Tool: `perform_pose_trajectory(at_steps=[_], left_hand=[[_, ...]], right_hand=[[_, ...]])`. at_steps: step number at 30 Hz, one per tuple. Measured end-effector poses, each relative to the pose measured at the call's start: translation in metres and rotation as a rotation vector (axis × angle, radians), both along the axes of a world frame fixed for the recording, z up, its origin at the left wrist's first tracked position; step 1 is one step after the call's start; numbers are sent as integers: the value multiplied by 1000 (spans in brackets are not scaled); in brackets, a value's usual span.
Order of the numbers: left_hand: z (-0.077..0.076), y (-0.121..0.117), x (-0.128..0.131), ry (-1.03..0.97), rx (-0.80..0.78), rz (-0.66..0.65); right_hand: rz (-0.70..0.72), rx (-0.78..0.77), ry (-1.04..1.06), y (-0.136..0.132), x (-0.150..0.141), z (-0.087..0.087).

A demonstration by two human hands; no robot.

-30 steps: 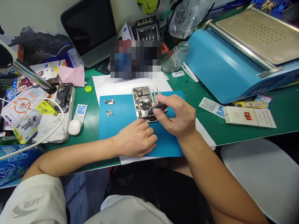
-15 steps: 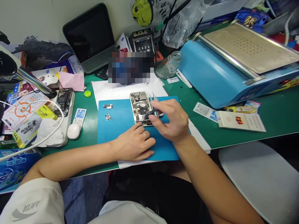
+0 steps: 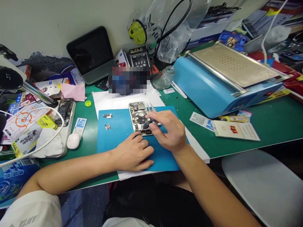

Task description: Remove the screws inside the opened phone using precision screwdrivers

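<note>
An opened smartphone (image 3: 138, 115), its inner parts exposed, lies on a blue mat (image 3: 113, 151). My right hand (image 3: 169, 130) pinches a dark small screwdriver (image 3: 147, 125) between thumb and forefinger, its lower end over the phone's bottom part; the tip is too small to make out. My left hand (image 3: 136, 151) lies on the mat with its fingers apart, the forefinger at the phone's bottom edge. Beside the phone, two thin metal prongs like tweezers (image 3: 150, 108) stick out past my right hand, which partly hides them. Two small phone parts, one a metal piece (image 3: 107, 116), sit at the mat's left.
A blue machine with a metal plate (image 3: 234, 63) stands at the right. A glass jar (image 3: 164, 77) and a tablet-like screen (image 3: 91, 50) are behind. Boxes, a white cable (image 3: 59, 126) and an earbud case (image 3: 73, 141) crowd the left. A cigarette-type box (image 3: 236, 130) lies at right.
The whole view has shifted, so the things on the table appear slightly lower and further left. Both hands keep nearly the same pose at the phone, the screwdriver still in my right hand.
</note>
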State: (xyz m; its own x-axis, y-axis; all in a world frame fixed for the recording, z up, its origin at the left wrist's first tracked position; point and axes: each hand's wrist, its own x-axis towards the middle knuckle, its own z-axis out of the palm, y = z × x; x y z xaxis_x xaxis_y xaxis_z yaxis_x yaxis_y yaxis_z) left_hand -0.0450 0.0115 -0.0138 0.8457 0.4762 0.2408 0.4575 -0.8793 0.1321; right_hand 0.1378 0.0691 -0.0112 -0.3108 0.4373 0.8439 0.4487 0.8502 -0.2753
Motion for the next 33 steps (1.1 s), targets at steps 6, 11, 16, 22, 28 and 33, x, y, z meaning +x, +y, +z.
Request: perform_pose_trajectory(at_steps=[6,11,16,22,28,33], left_hand=[[1,1,0,7,3,5],[0,0,0,5,3,9],[0,-1,-1,14,6,9],[-2,0,-1,14,5,7],[-1,0,-1,19,-9,8],[0,-1,0,11,-10,9]], right_hand=[[29,24,10,2,-2,1],[33,-20,16,1,-2,1],[78,-122,46,0,-2,-2],[87,-132,67,1,-3,-2],[84,-105,44,1,-4,0],[114,-139,36,-1,-4,-1]])
